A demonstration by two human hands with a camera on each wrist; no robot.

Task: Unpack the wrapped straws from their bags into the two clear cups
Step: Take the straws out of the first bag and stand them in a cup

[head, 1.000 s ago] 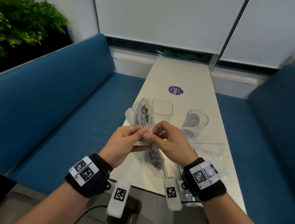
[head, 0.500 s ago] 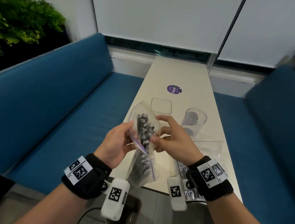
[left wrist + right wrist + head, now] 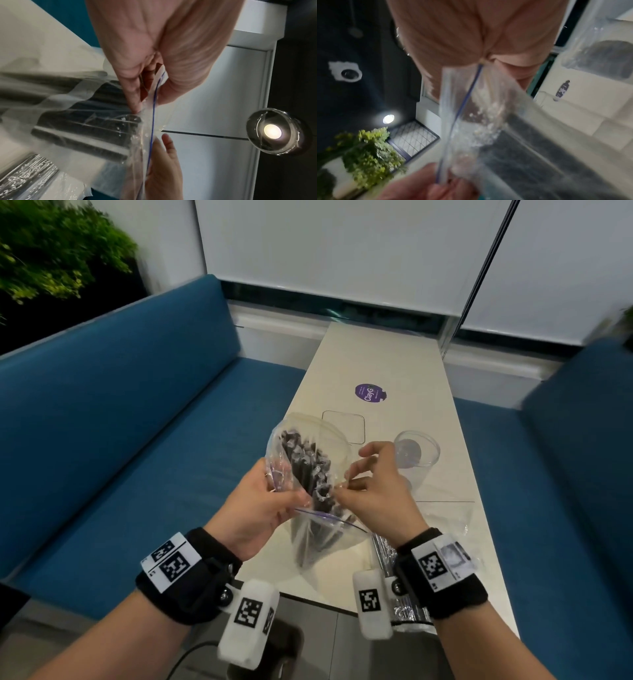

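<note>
A clear zip bag [image 3: 310, 529] full of dark wrapped straws [image 3: 305, 463] hangs above the near end of the table, its mouth pulled open. My left hand [image 3: 284, 491] pinches the left side of the rim. My right hand [image 3: 342, 484] pinches the right side between thumb and forefinger, the other fingers spread. The left wrist view shows my thumb and fingers [image 3: 135, 94] pinching the blue zip line [image 3: 152, 121]. In the right wrist view the same bag [image 3: 479, 108] stretches between both hands. One clear cup [image 3: 416, 453] stands empty on the table, right of the bag.
A second clear bag [image 3: 445, 522] with silvery wrapped straws [image 3: 385, 553] lies on the white table [image 3: 376, 357] under my right wrist. A purple round sticker [image 3: 370, 393] sits farther back. Blue benches [image 3: 120, 440] flank the narrow table on both sides.
My hands, pinched together at the zip a second ago, have pulled apart. The bag's mouth now gapes open and the straw ends show.
</note>
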